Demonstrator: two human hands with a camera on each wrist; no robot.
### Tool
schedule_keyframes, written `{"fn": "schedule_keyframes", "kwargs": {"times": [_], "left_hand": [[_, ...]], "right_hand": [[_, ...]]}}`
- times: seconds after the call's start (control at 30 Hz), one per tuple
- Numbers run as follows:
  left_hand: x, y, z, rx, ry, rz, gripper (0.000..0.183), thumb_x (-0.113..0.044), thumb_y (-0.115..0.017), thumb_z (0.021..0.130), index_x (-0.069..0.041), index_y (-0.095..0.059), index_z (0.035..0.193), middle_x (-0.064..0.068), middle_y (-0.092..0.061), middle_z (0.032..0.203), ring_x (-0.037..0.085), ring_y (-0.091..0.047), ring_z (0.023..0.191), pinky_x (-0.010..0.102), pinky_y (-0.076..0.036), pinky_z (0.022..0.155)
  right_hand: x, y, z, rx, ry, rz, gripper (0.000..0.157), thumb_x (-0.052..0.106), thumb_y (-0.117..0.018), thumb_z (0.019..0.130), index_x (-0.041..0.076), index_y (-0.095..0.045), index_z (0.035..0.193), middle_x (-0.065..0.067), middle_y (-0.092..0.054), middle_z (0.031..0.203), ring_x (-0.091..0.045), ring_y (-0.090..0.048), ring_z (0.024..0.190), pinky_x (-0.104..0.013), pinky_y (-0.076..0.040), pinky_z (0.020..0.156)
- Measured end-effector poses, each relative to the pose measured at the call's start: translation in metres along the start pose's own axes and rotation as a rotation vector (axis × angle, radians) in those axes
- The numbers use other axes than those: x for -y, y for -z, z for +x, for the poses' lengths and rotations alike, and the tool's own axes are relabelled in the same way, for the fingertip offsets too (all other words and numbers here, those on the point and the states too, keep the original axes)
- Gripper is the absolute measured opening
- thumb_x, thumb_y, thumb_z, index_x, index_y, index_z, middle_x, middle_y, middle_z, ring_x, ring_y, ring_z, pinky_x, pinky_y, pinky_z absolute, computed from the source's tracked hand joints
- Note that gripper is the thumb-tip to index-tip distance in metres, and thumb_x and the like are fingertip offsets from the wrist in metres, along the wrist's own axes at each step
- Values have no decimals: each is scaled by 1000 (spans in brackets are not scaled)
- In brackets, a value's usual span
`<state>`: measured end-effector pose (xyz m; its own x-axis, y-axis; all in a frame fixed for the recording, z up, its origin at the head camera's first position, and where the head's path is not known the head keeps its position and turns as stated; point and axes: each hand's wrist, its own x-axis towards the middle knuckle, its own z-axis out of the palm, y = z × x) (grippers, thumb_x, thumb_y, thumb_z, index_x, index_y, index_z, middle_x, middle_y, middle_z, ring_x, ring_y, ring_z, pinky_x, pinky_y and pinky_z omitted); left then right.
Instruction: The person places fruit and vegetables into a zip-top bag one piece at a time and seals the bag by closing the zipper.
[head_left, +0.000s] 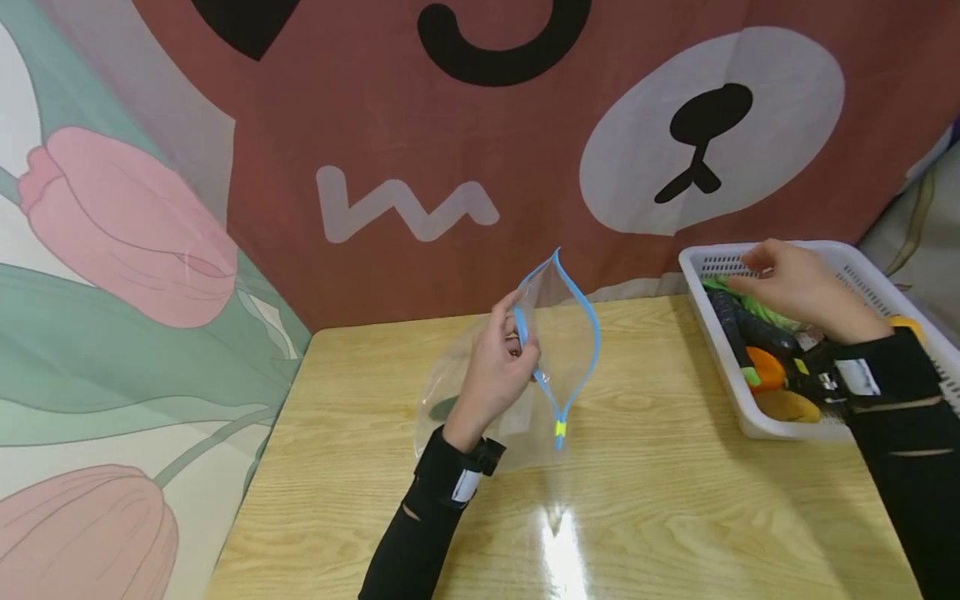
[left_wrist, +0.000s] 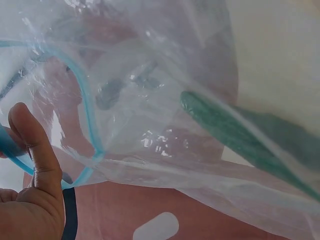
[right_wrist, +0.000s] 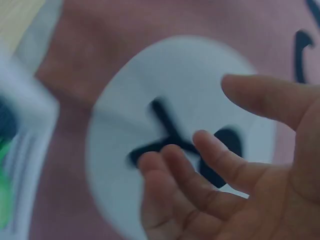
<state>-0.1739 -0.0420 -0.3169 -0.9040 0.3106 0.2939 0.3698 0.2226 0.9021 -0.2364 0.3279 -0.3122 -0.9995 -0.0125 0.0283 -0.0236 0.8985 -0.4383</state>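
My left hand point(head_left: 501, 360) grips one side of the mouth of a clear zip bag point(head_left: 577, 346), thumb and fingers at its blue zip edge. The mouth gapes, and a yellow slider point(head_left: 560, 428) sits at the near end of the zip. Inside the bag lies a green cucumber-like vegetable point(left_wrist: 225, 130), partly out of view. My right hand point(head_left: 806, 287) is over the far side of a white plastic basket point(head_left: 757, 427), holding nothing. Its fingers point(right_wrist: 217, 155) are loosely bent, with the thumb apart.
In the basket lie a dark long vegetable point(head_left: 729, 323), leafy greens point(head_left: 772, 312), an orange round item point(head_left: 765, 368) and a yellow one point(head_left: 787, 407). The wooden table point(head_left: 660, 517) meets a printed cloth backdrop point(head_left: 390, 275) behind.
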Motion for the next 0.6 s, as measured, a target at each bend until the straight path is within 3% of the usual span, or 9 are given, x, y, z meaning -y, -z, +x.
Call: {"fn": "schedule_keyframes", "kwargs": {"times": [0.1, 0.23, 0.33, 0.4, 0.5, 0.6], "left_hand": [[9, 0, 2, -9, -6, 2, 63, 3, -49, 88, -1, -25, 146, 3, -50, 75, 7, -53, 56, 19, -43, 51], [27, -2, 7, -24, -17, -2, 65, 1, -50, 88, -7, -26, 147, 3, -52, 75, 8, -54, 57, 20, -43, 51], [33, -4, 8, -20, -27, -13, 64, -1, -50, 89, -11, -26, 147, 3, -52, 75, 9, -55, 56, 20, -42, 50], [33, -4, 7, -15, -32, -15, 64, -2, -50, 89, -12, -26, 147, 4, -52, 75, 10, -54, 55, 21, -41, 49], [33, -4, 6, -16, -41, -15, 63, -4, -50, 89, -12, -26, 147, 4, -51, 74, 10, -51, 53, 21, -38, 48], [34, -4, 5, -17, -50, -10, 63, -5, -50, 89, -12, -26, 147, 3, -50, 73, 9, -48, 52, 21, -36, 48]], "right_hand": [[-27, -1, 6, 36, -11, -52, 74, 45, -56, 89, -18, -38, 125, -41, -42, 119, -50, -51, 97, -55, -48, 73], [-51, -5, 13, 108, -43, -94, 73, 39, -61, 86, -19, -37, 125, -43, -40, 116, -34, -58, 69, -41, -50, 52], [-60, -9, 19, 202, -61, -109, 74, 39, -61, 86, -19, -36, 125, -41, -45, 108, -22, -53, 54, -36, -48, 48], [-64, -13, 23, 267, -61, -107, 73, 38, -60, 86, -20, -37, 125, -35, -55, 94, -18, -49, 47, -35, -46, 47], [-67, -20, 31, 344, -54, -67, 76, 37, -61, 87, -22, -35, 126, -28, -59, 88, -18, -53, 52, -35, -48, 51], [-69, -28, 38, 399, -46, -7, 80, 34, -62, 88, -27, -29, 128, -33, -57, 96, -25, -61, 69, -38, -53, 59]]}}
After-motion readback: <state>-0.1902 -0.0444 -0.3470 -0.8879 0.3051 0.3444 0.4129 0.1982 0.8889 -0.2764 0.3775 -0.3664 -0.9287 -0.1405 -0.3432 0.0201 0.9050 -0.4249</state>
